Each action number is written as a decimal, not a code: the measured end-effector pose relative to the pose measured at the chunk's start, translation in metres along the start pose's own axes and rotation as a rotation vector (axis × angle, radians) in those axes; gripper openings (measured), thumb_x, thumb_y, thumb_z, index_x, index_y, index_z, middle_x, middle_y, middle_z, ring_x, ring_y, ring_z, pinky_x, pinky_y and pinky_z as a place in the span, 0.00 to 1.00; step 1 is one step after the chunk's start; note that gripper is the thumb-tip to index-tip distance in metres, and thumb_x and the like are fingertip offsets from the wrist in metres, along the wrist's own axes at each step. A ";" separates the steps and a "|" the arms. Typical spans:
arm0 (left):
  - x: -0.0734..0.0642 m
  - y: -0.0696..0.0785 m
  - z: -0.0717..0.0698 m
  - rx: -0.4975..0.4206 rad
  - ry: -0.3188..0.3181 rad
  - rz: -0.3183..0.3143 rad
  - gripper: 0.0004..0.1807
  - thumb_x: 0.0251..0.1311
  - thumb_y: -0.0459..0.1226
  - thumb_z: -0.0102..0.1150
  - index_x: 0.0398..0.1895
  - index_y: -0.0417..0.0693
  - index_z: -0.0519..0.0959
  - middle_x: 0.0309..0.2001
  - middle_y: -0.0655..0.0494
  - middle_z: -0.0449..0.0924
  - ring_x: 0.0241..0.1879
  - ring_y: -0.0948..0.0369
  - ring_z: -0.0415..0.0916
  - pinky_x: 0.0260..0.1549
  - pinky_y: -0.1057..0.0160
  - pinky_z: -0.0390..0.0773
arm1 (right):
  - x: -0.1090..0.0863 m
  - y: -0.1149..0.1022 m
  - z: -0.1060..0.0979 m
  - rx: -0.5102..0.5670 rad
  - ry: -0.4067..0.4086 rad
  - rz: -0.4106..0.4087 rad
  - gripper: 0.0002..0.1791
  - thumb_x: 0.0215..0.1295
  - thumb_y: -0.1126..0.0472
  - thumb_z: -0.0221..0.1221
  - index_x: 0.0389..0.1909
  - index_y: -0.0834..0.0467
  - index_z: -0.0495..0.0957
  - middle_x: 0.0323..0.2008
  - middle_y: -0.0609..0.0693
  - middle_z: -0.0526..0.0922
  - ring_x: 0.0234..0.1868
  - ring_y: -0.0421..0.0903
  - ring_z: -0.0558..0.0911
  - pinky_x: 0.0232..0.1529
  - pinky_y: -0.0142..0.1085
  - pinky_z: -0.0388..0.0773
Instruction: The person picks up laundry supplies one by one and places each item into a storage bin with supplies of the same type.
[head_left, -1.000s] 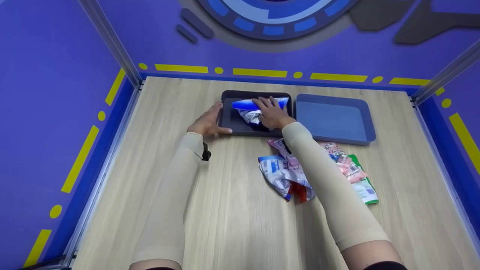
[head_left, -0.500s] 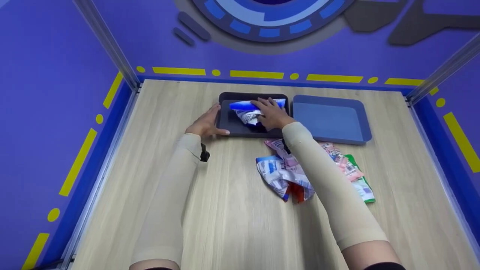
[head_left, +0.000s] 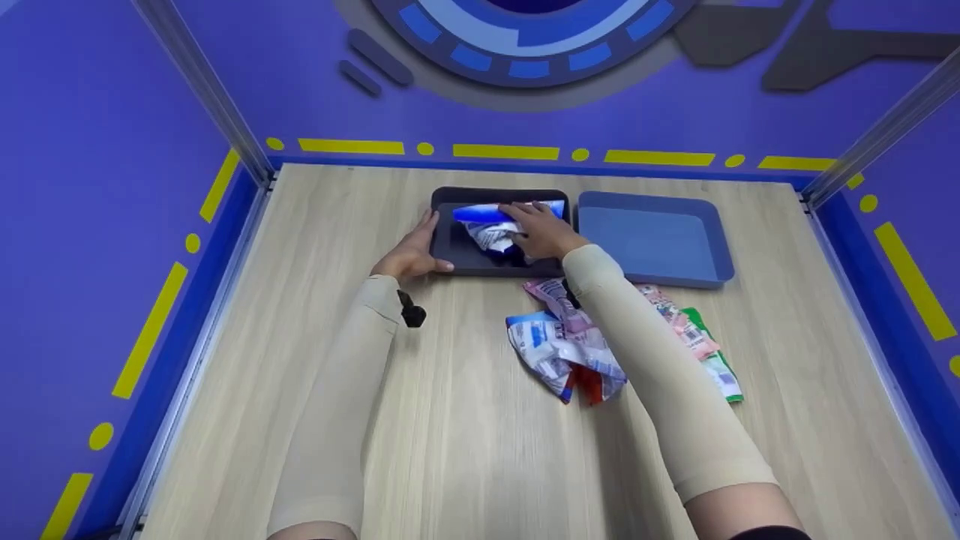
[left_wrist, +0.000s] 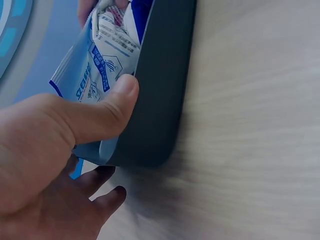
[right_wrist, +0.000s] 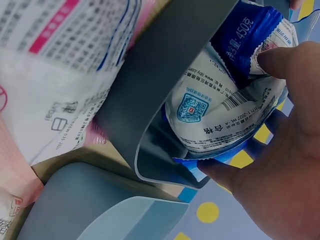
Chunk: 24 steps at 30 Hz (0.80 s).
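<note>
My right hand grips a crumpled blue-and-white plastic pouch printed with a QR code and small text. Its thumb presses the printed face while the other fingers lie behind the pouch. The pouch sits inside the dark grey tray, near its right half. At that tray's left end is my left hand, fingers spread along the outside of the short wall. In the left wrist view its thumb rests at the front rim.
Right beside the dark tray stands a blue-grey tray. In front of both lie several plastic packets: a blue-and-white one, a pink one and a green-edged one, partly hidden under the right forearm. A blue wall rises behind the table.
The whole scene shifts slightly left in the head view as the camera moves. Both hands, the pouch and the trays keep nearly the same places relative to each other.
</note>
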<state>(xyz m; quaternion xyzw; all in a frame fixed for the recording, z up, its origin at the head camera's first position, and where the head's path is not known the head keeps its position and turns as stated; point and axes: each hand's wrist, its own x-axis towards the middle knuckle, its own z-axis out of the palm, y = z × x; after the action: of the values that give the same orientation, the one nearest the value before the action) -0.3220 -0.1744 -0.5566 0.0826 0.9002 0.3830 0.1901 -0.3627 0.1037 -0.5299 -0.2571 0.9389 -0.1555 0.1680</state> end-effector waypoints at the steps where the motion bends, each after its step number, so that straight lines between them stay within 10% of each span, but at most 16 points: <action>1: 0.000 -0.001 0.001 -0.010 -0.002 -0.002 0.60 0.62 0.36 0.72 0.84 0.44 0.36 0.84 0.49 0.25 0.82 0.51 0.29 0.79 0.53 0.40 | 0.000 0.000 0.000 -0.007 0.000 -0.005 0.35 0.81 0.54 0.50 0.83 0.47 0.50 0.81 0.58 0.52 0.80 0.66 0.47 0.76 0.63 0.49; 24: -0.002 0.003 0.004 0.022 -0.013 -0.011 0.59 0.65 0.41 0.70 0.84 0.43 0.36 0.83 0.49 0.23 0.82 0.50 0.28 0.79 0.52 0.39 | -0.015 0.000 -0.006 -0.003 0.052 -0.005 0.37 0.79 0.54 0.53 0.83 0.46 0.50 0.82 0.57 0.48 0.80 0.65 0.47 0.75 0.63 0.52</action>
<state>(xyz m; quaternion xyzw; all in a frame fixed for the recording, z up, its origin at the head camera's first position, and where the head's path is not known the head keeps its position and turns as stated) -0.3187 -0.1706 -0.5563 0.0820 0.9036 0.3713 0.1972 -0.3531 0.1130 -0.5214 -0.2554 0.9426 -0.1612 0.1426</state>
